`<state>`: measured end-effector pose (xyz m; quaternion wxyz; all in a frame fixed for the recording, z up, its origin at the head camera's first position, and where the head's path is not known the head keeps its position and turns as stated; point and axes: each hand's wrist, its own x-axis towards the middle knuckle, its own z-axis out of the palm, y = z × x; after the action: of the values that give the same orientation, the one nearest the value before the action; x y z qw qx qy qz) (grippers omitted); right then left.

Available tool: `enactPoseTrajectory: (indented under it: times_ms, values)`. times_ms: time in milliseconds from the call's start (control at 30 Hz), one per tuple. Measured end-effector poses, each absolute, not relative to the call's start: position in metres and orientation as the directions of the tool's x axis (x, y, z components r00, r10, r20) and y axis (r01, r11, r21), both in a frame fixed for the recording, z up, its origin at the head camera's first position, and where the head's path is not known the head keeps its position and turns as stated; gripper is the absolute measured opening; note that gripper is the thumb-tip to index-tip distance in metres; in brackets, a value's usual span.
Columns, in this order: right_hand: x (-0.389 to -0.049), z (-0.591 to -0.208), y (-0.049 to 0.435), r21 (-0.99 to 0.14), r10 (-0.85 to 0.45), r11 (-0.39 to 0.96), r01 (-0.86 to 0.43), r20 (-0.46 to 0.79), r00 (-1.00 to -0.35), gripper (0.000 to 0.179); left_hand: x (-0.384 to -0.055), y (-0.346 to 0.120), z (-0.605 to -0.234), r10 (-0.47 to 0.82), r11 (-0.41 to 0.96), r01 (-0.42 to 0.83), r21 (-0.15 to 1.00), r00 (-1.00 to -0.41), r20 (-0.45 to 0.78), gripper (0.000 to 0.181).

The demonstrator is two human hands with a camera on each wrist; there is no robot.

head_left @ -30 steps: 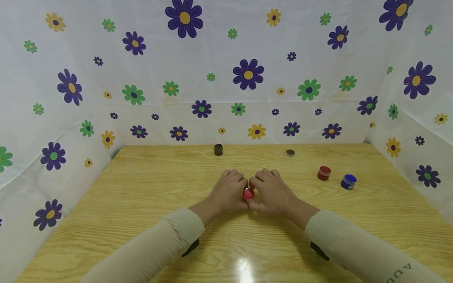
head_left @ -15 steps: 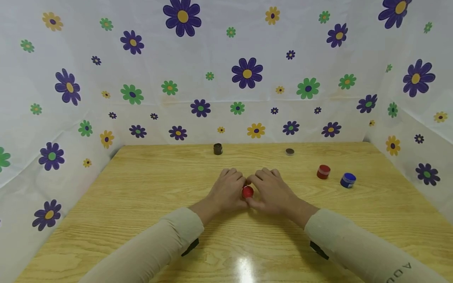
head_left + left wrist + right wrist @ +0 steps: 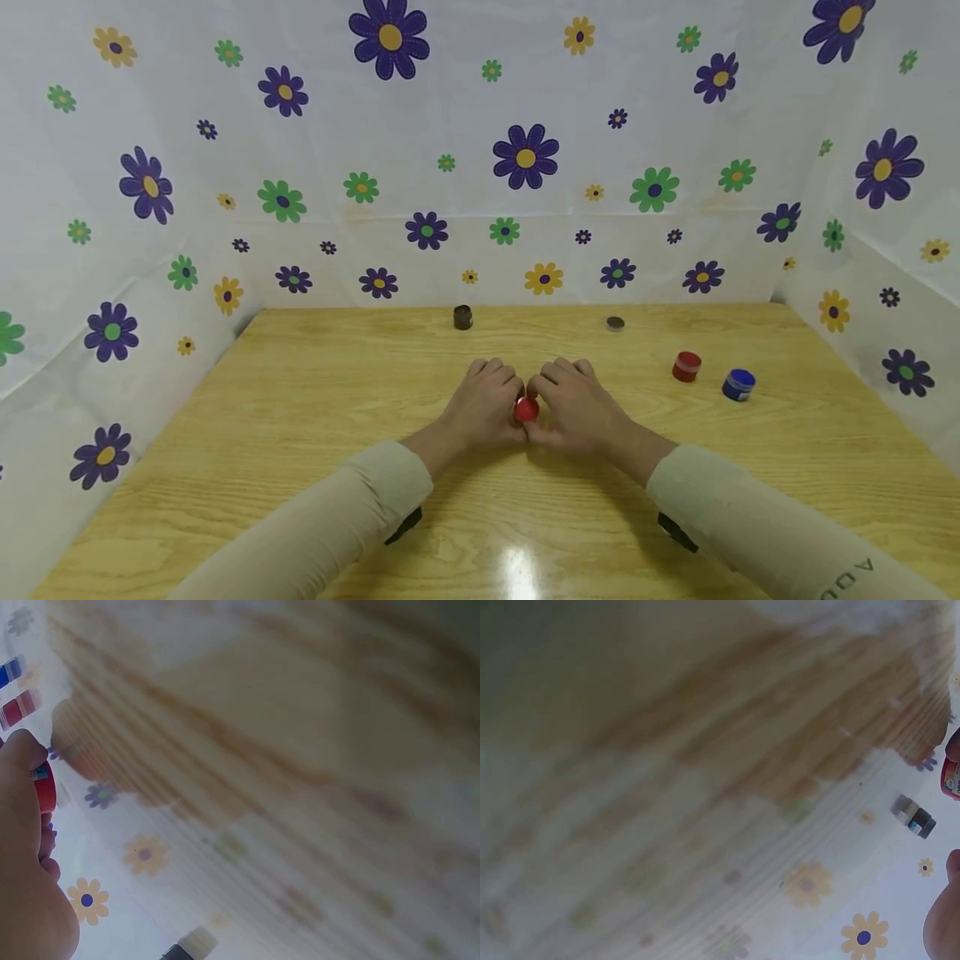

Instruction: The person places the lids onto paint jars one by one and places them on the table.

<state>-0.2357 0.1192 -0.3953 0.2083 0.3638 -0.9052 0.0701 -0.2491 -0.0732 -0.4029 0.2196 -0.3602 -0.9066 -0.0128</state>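
Both hands meet near the middle of the table around a small red paint jar (image 3: 527, 409). My left hand (image 3: 486, 406) grips it from the left, and my right hand (image 3: 573, 408) holds its right side with thumb and fingers. Much of the jar is hidden behind the fingers. In the left wrist view the red jar (image 3: 46, 787) shows part of a label beside the thumb. Only a sliver of the red jar (image 3: 950, 778) appears at the edge of the right wrist view.
A dark jar (image 3: 462, 317) stands at the back, with a small dark lid (image 3: 615, 323) farther right. Another red jar (image 3: 686, 367) and a blue jar (image 3: 738, 384) stand to the right of my hands. Flowered white cloth (image 3: 330, 150) borders the wooden table (image 3: 315, 375).
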Motion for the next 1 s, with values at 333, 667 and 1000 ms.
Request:
enactPoseTrajectory:
  times_ms: [333,667,1000]
  values:
    - [-0.2358,-0.3954,0.1190,0.027,-0.618,0.739,-0.674,0.425,-0.661,0.032,-0.2482,-0.0736,-0.4029,0.656,0.728,0.668,-0.150,-0.618,0.433,0.042]
    - [-0.2349,-0.3944,0.1175,0.010,-0.595,0.758,-0.652,0.420,-0.685,0.033,-0.2455,-0.0715,-0.4000,0.671,0.722,0.676,-0.147,-0.630,0.391,0.038]
    - [-0.2349,-0.3957,0.1192,-0.001,-0.601,0.749,-0.662,0.418,-0.681,0.032,-0.2468,-0.0710,-0.4026,0.659,0.733,0.667,-0.132,-0.648,0.382,0.040]
